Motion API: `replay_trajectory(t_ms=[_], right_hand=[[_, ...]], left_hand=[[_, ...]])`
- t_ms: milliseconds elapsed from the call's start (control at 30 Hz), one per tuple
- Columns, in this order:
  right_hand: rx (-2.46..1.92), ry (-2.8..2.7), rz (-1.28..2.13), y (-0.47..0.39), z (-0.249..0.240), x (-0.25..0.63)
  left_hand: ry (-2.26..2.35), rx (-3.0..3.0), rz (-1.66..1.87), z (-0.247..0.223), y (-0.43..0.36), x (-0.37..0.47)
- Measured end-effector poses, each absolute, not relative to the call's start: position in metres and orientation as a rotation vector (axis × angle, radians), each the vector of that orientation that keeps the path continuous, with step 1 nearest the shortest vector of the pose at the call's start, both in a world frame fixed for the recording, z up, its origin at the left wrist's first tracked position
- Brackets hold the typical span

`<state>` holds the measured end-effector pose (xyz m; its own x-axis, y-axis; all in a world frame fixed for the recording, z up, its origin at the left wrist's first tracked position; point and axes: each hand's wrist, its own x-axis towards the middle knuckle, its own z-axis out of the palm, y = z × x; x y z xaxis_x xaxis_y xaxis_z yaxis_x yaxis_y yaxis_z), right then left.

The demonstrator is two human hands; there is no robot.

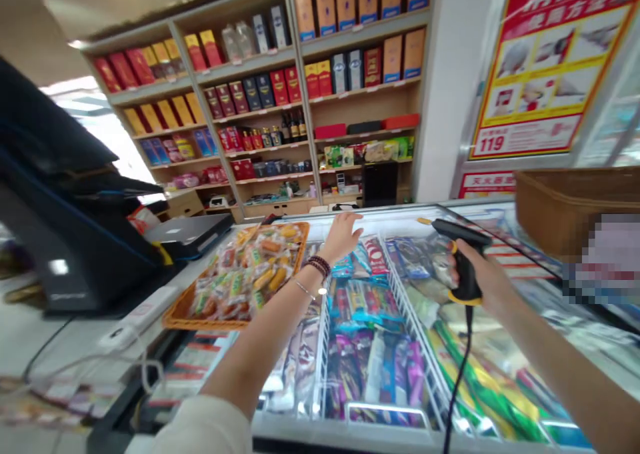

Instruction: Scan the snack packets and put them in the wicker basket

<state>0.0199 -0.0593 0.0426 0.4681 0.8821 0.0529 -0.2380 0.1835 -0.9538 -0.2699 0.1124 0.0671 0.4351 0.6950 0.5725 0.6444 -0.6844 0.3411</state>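
My right hand (470, 257) is wrapped around the handle of a black and yellow barcode scanner (467, 277), its head pointing left and its cord hanging down. My left hand (344, 233), with beads and a bangle at the wrist, reaches forward over the glass top of a chest freezer (400, 217). Its fingers are loosely apart and nothing shows in them. Below it, wire baskets (407, 314) hold several wrapped ice creams (373, 301). To the left of that hand lies an orange basket (175, 321) of individually wrapped snacks (250, 271).
A black checkout terminal (85, 241) and a flat dark device (193, 234) stand at the left, with white cables near a power strip (140, 317). A brown box (565, 207) sits at the right. Shelves (260, 117) of boxed goods line the back wall.
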Motion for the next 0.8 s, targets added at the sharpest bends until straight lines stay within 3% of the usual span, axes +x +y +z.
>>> replay_trajectory(t_ms=[200, 367, 600, 800], right_hand=[[-1.129, -0.503, 0.892, -0.069, 0.017, 0.078], [-1.063, -0.407, 0.848, -0.057, -0.012, 0.092], [-1.039, -0.328, 0.734, -0.049, -0.018, 0.08], [-1.012, -0.298, 0.762, -0.049, -0.013, 0.078]], left_hand=[[0.977, 2.513, 0.812, 0.015, 0.145, -0.092], [1.037, 2.498, 0.75, -0.013, 0.178, -0.006], [1.215, 2.454, 0.718, -0.018, 0.226, 0.036], [1.181, 2.453, 0.704, -0.02, 0.205, 0.013]])
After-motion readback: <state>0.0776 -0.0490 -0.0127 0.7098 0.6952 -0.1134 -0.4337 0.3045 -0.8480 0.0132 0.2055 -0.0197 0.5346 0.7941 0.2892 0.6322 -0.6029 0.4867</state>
